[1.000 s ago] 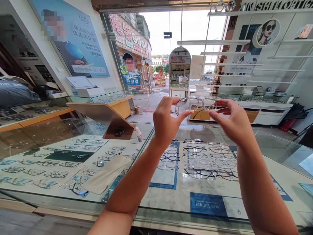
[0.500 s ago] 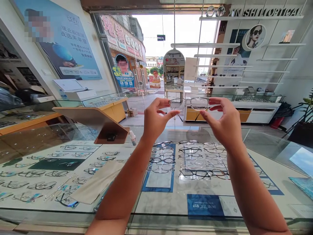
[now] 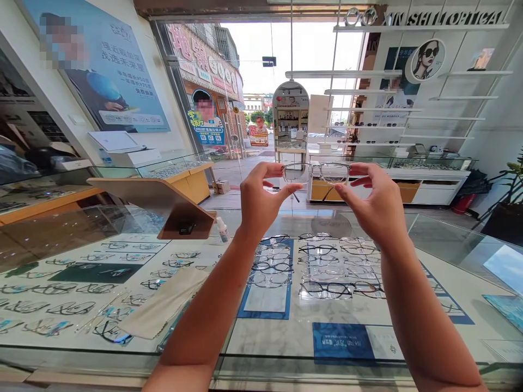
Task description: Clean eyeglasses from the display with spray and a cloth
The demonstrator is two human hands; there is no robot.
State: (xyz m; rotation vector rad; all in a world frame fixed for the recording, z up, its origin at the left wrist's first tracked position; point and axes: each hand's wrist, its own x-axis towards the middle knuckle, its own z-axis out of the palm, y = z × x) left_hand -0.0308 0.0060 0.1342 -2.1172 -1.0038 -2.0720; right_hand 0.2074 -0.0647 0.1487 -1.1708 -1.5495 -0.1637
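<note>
Glass covers the counter (image 3: 261, 340), and near its front edge lies a blue and white card (image 3: 344, 343). To the left is a beige cloth (image 3: 165, 305); farther than the card are rows of spare glasses (image 3: 327, 290). Above the counter, the left hand (image 3: 263, 198) and the right hand (image 3: 373, 204) are well apart, each pinching one end of a thin-rimmed pair of glasses (image 3: 316, 167) between thumb and fingers. Behind these stands an arched mirror (image 3: 291, 117), with white shelves (image 3: 347, 74) on its right.
</note>
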